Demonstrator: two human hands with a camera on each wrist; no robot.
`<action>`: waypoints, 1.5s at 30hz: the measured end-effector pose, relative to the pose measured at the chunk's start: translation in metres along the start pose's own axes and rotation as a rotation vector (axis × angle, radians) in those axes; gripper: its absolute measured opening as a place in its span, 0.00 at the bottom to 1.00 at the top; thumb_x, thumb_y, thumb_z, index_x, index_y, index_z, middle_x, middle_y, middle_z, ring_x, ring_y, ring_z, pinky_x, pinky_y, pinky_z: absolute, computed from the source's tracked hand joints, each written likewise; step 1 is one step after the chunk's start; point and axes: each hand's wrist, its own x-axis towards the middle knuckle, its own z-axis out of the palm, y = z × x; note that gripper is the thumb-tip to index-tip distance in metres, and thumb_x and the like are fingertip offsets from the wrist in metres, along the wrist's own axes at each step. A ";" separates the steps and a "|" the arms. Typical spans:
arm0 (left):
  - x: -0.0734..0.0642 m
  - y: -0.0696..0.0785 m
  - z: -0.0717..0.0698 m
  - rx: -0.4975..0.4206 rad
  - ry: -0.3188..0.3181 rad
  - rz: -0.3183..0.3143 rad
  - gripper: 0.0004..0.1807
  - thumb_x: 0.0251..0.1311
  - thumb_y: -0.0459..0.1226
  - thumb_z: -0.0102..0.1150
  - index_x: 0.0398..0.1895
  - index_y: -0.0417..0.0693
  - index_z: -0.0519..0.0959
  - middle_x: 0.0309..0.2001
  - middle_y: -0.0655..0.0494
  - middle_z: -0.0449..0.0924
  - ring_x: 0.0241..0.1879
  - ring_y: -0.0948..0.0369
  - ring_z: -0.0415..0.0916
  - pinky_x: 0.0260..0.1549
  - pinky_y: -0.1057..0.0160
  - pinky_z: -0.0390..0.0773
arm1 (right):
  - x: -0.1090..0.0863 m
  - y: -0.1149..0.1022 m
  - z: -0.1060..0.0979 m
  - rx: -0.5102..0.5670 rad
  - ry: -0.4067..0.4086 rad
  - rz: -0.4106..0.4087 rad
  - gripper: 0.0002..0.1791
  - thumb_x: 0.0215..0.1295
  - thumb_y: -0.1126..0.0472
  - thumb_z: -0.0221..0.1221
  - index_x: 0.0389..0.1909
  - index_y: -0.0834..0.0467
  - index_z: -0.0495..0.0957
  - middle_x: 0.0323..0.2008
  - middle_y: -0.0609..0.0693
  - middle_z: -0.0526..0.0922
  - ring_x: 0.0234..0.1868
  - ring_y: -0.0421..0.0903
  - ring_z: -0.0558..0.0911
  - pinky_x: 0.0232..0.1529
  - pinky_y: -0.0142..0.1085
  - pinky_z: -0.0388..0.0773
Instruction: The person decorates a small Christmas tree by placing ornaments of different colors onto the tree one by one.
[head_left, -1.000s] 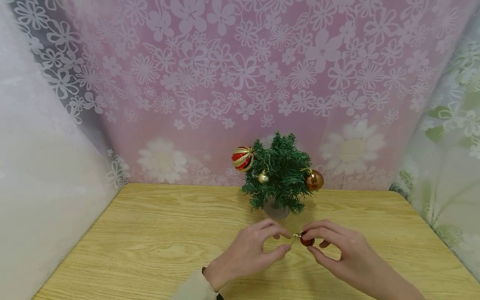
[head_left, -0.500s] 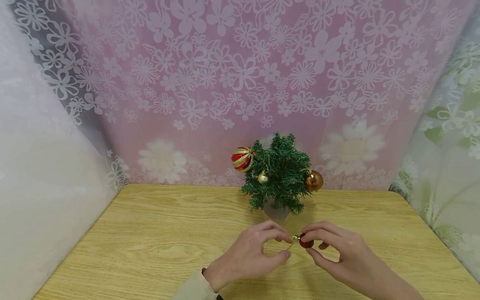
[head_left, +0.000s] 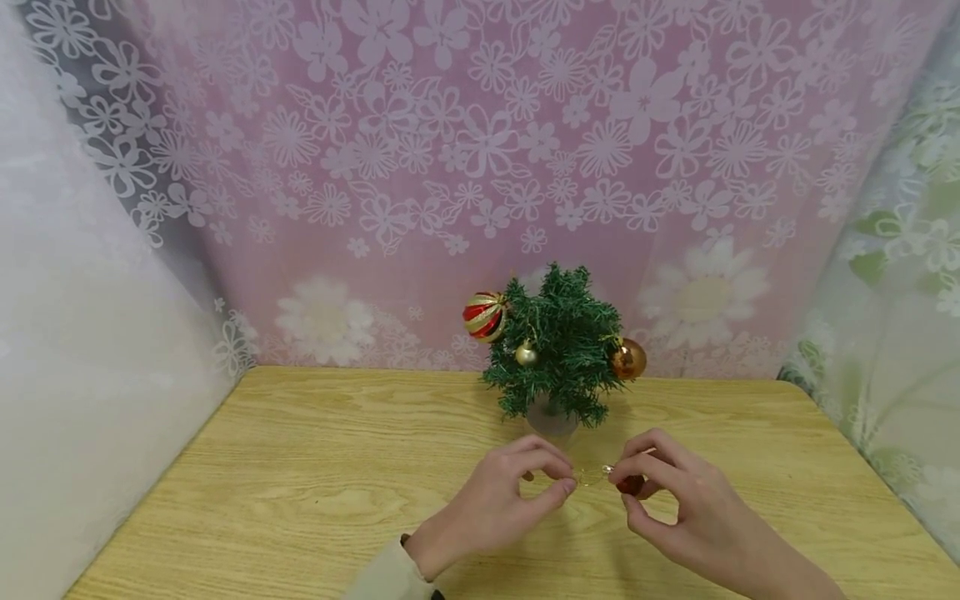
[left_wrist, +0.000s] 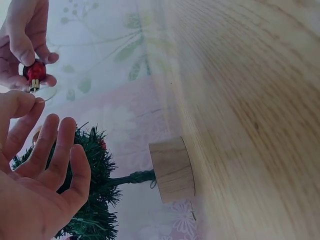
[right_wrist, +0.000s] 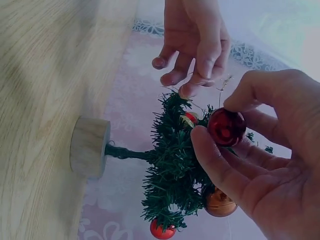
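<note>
Thumb and fingers of my right hand [head_left: 678,496] pinch a small shiny red Christmas bauble [right_wrist: 227,126] with a gold cap. Its thin gold hanging string [head_left: 588,478] stretches across to my left hand [head_left: 502,496], where thumb and index fingertip pinch the end. Both hands are above the table, in front of a small artificial Christmas tree [head_left: 558,342]. In the left wrist view, the cap of the bauble points toward the left fingertips, and the other left fingers are spread loosely.
On the tree hang a red-and-gold striped bauble [head_left: 484,317], a small gold bauble [head_left: 527,354] and a copper bauble [head_left: 629,359]. Another red bauble [right_wrist: 162,230] shows in the right wrist view. A round wooden base [left_wrist: 172,170] supports the tree on the wooden table [head_left: 337,450]. Flowered curtains [head_left: 450,150] surround the table.
My right hand has shifted slightly right with the red bauble, its fingers now covering more of it. The left thumb and index finger have come together on the string, which spans a wider gap.
</note>
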 end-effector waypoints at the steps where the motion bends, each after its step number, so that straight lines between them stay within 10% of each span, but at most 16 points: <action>1: 0.000 0.000 -0.001 -0.017 0.004 -0.012 0.08 0.74 0.47 0.57 0.45 0.60 0.86 0.49 0.68 0.83 0.46 0.75 0.79 0.44 0.68 0.79 | 0.000 0.001 0.001 0.014 0.008 -0.003 0.30 0.44 0.83 0.69 0.41 0.47 0.80 0.42 0.44 0.77 0.33 0.31 0.78 0.32 0.18 0.76; 14: 0.001 0.005 -0.003 -0.200 0.075 -0.029 0.08 0.74 0.45 0.58 0.43 0.57 0.86 0.45 0.62 0.85 0.44 0.71 0.80 0.42 0.69 0.81 | 0.006 -0.003 0.007 -0.043 0.009 0.086 0.27 0.48 0.78 0.73 0.44 0.48 0.81 0.27 0.33 0.76 0.23 0.23 0.71 0.23 0.17 0.69; 25: 0.005 0.008 -0.004 -0.215 0.079 -0.018 0.07 0.74 0.44 0.58 0.43 0.58 0.85 0.44 0.61 0.85 0.44 0.71 0.80 0.42 0.68 0.82 | 0.006 0.003 0.012 0.040 -0.005 -0.022 0.21 0.58 0.77 0.67 0.43 0.48 0.81 0.31 0.37 0.79 0.25 0.24 0.71 0.24 0.15 0.68; 45: 0.008 0.017 -0.010 -0.149 0.141 -0.142 0.06 0.75 0.43 0.55 0.42 0.57 0.81 0.41 0.58 0.86 0.38 0.71 0.80 0.38 0.68 0.82 | 0.017 -0.005 0.019 -0.033 0.090 0.084 0.02 0.76 0.68 0.55 0.44 0.58 0.75 0.32 0.41 0.84 0.32 0.30 0.82 0.28 0.19 0.74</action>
